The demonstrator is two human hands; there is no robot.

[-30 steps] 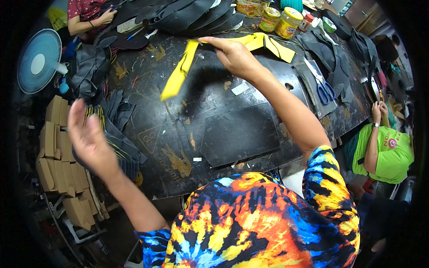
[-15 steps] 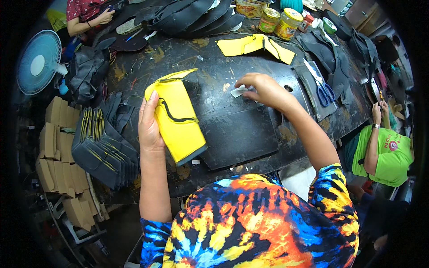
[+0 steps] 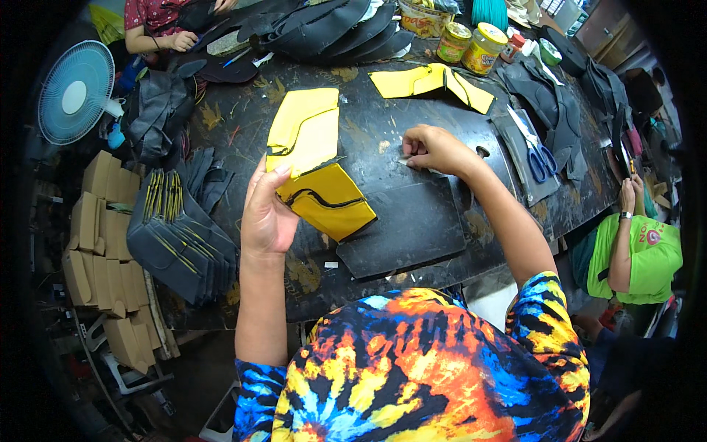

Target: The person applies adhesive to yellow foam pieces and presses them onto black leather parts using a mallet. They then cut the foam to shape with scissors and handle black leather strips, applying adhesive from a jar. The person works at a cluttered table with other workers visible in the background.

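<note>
My left hand (image 3: 269,210) grips a yellow folded panel (image 3: 313,132) with black curved trim, thumb on its front face. The panel is bent across its middle, with one half tilted up and the other slanting down toward me. Over the table, my right hand (image 3: 438,151) has its fingers pinched around a small pale scrap (image 3: 404,161), mostly hidden by the fingertips. Below and between both hands lies a flat black sheet (image 3: 412,228). Farther off rests a second yellow panel (image 3: 412,81) with the same black trim, bent on the dark table (image 3: 243,158).
Blue-handled scissors (image 3: 541,158) lie at right beside dark cut pieces (image 3: 541,96). Jars (image 3: 482,48) stand at the back. At left are stacked dark panels with yellow edges (image 3: 180,247), cardboard pieces (image 3: 103,243) and a fan (image 3: 76,96). Co-workers sit at far left and right.
The yellow panel in my left hand has opened out at its fold and turned. My right fingers have closed more tightly over the pale scrap, and the view has shifted slightly.
</note>
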